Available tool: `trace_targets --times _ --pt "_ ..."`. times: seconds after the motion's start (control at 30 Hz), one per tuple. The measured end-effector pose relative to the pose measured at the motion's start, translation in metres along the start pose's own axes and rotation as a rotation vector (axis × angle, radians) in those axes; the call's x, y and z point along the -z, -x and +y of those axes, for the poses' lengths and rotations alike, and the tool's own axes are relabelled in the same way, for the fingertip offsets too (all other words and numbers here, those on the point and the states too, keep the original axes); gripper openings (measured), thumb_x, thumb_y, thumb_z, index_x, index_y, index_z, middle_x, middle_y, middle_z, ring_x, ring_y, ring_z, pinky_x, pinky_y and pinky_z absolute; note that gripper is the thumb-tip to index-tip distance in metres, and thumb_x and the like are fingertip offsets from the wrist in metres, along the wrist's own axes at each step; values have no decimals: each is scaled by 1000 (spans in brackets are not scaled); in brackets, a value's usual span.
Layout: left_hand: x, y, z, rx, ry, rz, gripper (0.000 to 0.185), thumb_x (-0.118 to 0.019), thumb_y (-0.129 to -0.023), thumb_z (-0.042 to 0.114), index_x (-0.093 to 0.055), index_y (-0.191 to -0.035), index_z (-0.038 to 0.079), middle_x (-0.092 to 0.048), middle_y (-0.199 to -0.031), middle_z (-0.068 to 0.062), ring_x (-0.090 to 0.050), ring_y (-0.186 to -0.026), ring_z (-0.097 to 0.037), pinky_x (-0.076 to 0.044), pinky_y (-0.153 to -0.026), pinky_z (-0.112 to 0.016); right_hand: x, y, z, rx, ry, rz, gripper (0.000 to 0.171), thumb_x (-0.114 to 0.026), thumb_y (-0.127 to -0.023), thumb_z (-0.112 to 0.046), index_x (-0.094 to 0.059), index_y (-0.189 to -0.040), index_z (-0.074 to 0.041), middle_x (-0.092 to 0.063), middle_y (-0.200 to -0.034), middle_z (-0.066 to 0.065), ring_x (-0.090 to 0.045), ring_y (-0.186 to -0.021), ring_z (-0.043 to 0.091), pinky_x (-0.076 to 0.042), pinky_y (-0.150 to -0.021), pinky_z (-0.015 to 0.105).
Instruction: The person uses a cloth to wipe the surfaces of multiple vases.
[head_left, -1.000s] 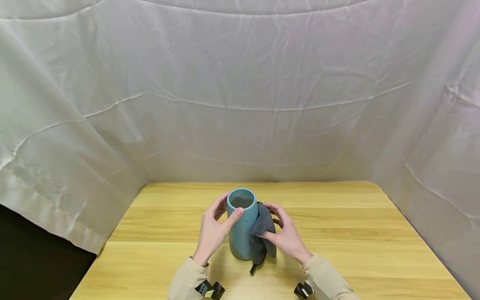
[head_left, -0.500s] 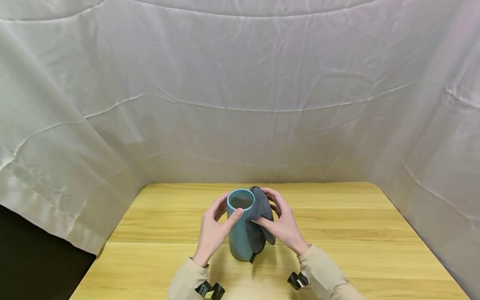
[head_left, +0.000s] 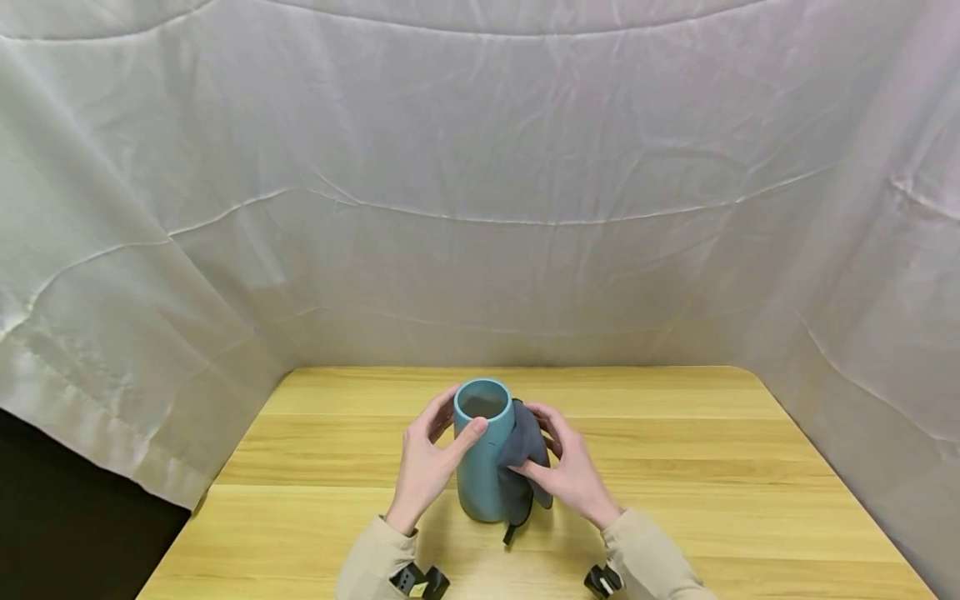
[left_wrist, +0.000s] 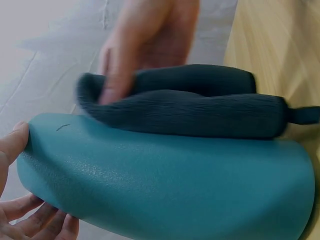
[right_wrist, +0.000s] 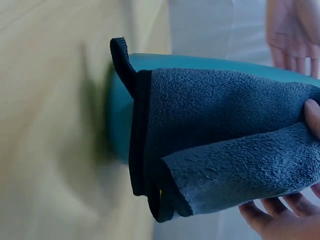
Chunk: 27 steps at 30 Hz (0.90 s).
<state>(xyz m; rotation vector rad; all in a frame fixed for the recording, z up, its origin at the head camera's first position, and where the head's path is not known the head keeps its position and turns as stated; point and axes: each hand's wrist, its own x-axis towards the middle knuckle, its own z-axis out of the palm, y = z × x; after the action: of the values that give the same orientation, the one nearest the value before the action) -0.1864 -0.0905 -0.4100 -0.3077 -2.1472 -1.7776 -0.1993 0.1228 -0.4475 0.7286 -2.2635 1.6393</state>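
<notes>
A tall blue-teal vase (head_left: 477, 483) with a wide open mouth stands upright on the wooden table. My left hand (head_left: 426, 460) grips it near the rim, thumb on the near side and fingers round the far left. In my right hand (head_left: 573, 468) a folded dark grey cloth (head_left: 517, 475) is pinched between thumb and fingers. The cloth (left_wrist: 200, 112) lies along the vase's right side in the left wrist view. Its black hanging loop (right_wrist: 122, 65) points down towards the table, and a small dark mark shows on the vase (left_wrist: 150, 170) near the top.
The light wooden table (head_left: 720, 483) spreads out on both sides of the vase. Pale grey fabric (head_left: 525, 167) hangs behind and along the sides. A dark area (head_left: 75, 517) shows past the table's left edge. Each sleeve carries a black wrist camera (head_left: 433, 583).
My right hand slid the cloth up to the vase's rim half a second ago, and it is back lower along the side now. The left hand and the vase have stayed in place.
</notes>
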Motion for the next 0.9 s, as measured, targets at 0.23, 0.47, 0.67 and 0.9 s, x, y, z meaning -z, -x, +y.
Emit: trace_targets --times 0.23,0.47,0.67,0.9 --pt "0 0 0 0 -1 0 52 -79 -88 21 -61 -137 17 -70 -128 -7 -65 -122 -26 -49 -109 -49 -6 11 15 -72 -3 5 71 -85 -80 -10 -51 -142 -17 -59 -141 10 -58 -129 29 -55 -102 44" --pt "0 0 0 6 4 -1 52 -79 -88 21 -61 -137 17 -70 -127 -7 -66 -122 -25 -49 -109 -49 -7 11 11 -50 0 37 69 -84 -81 -10 -51 -142 -14 -58 -142 12 -57 -130 27 -54 -103 37" --pt "0 0 0 -5 6 4 52 -79 -88 21 -61 -137 18 -70 -128 -7 -65 -122 -24 -50 -109 -47 -4 -3 -9 2 7 65 66 -82 -83 -8 -52 -142 -14 -60 -140 11 -58 -126 17 -53 -101 33" --pt "1 0 0 -23 3 3 52 -79 -88 21 -61 -136 19 -69 -129 -6 -65 -123 -23 -50 -108 -45 0 -20 -30 69 34 73 66 -81 -83 -6 -53 -142 -13 -60 -139 10 -58 -124 17 -53 -97 33"
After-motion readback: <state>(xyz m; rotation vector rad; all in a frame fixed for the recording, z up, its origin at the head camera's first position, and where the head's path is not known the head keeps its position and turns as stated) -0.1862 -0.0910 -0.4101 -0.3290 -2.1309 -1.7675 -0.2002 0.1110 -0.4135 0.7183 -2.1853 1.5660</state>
